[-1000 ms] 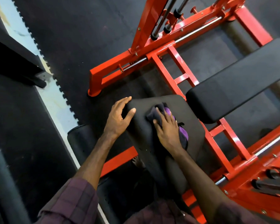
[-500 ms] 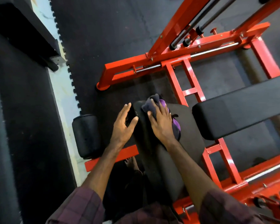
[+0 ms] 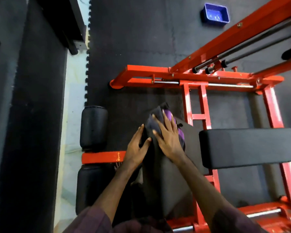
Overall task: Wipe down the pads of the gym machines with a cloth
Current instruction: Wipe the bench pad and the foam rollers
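Black vinyl covers the seat pad [image 3: 168, 179] where the work is under way. The right hand [image 3: 170, 142] presses the dark and purple cloth [image 3: 160, 120] flat against the pad's far edge, fingers spread wide over it. The left hand [image 3: 135, 148] rests on the pad's left side, fingers straight and slightly apart, seemingly steadying it. Judging by this, one pad is mid-wipe; the long pad [image 3: 249, 147] to the right and the roller pads [image 3: 93, 126] on the left look untouched, so most of the job likely remains. No brand, label or writing is readable on the orange frame [image 3: 158, 76].
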